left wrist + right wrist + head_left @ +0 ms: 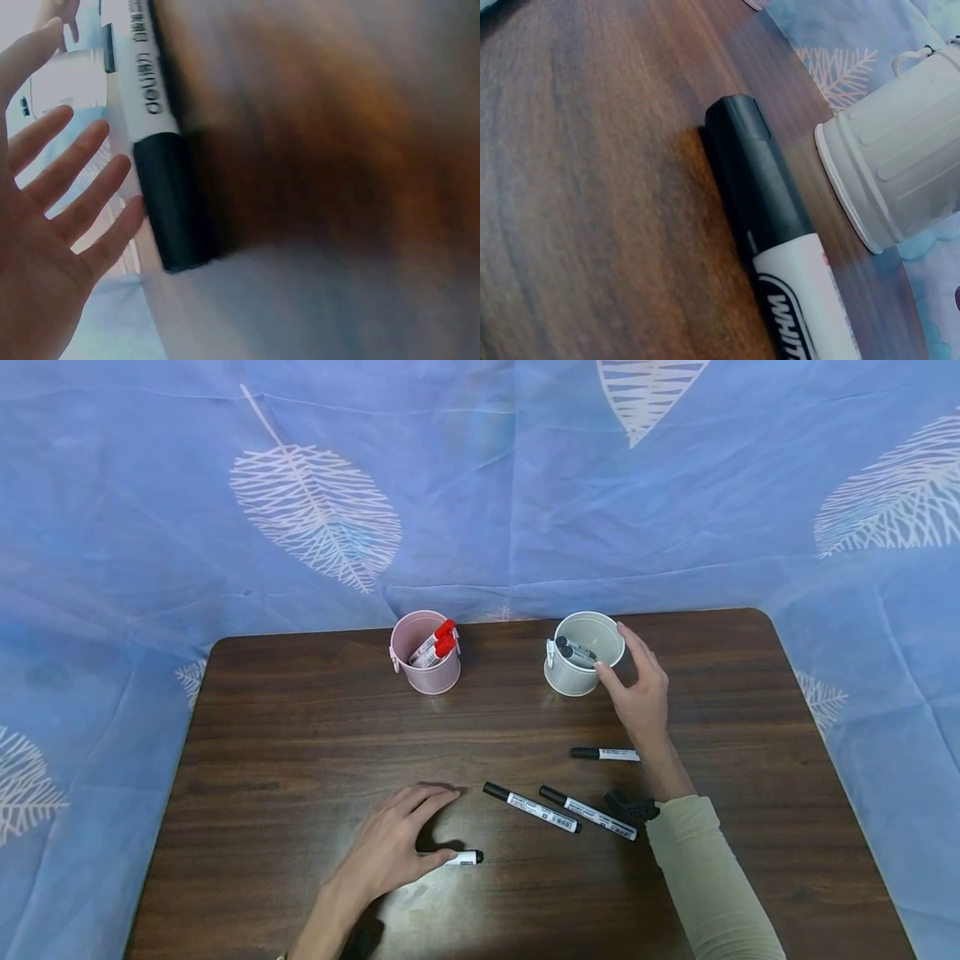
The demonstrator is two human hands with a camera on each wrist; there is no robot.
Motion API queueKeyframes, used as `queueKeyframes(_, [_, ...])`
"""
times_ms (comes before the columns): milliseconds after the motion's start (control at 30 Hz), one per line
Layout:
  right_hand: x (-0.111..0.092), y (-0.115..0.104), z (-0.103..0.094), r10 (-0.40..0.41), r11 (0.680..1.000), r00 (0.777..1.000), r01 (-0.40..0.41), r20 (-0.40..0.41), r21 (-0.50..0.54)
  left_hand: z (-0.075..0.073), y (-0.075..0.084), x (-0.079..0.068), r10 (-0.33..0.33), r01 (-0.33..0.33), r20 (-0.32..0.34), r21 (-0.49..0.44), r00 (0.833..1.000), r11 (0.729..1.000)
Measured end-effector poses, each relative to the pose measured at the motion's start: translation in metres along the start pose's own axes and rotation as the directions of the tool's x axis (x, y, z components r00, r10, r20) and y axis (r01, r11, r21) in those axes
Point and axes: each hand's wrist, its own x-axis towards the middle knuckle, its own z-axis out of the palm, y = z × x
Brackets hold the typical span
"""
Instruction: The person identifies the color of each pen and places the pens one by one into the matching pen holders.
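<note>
My right hand (643,689) is at the white bucket (572,681), its thumb and forefinger spread at the rim on the near and right sides. Inside that bucket lie black-capped markers (576,652). Lower down, my left hand (397,843) is over a white marker (465,857), part of which the hand hides. In the left wrist view, the left hand's fingers (82,187) are spread, beside a large black-capped marker (154,105). The right wrist view has another black-capped marker (761,180) lying on the table, with the white bucket (900,142) beyond it.
A pink bucket (435,683) with red-capped markers (435,643) stands at the table's back edge, left of the white one. Two black-capped markers (543,812) (600,818) lie slanted between the hands. One more (617,754) lies near the right wrist. Blue leaf-print cloth (465,485) hangs behind.
</note>
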Motion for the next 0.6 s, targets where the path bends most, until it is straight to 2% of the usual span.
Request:
queueKeyframes(333, [0.000,0.000,0.000,-0.008,1.000,1.000,0.008,0.003,0.004,0.002,-0.003,-0.008,-0.015,0.016,0.018,-0.021,1.000,1.000])
queueKeyframes(600, [0.000,0.001,-0.001,-0.006,1.000,1.000,0.006,0.001,-0.006,0.003,-0.005,-0.018,0.028,-0.029,-0.011,-0.021,1.000,0.999])
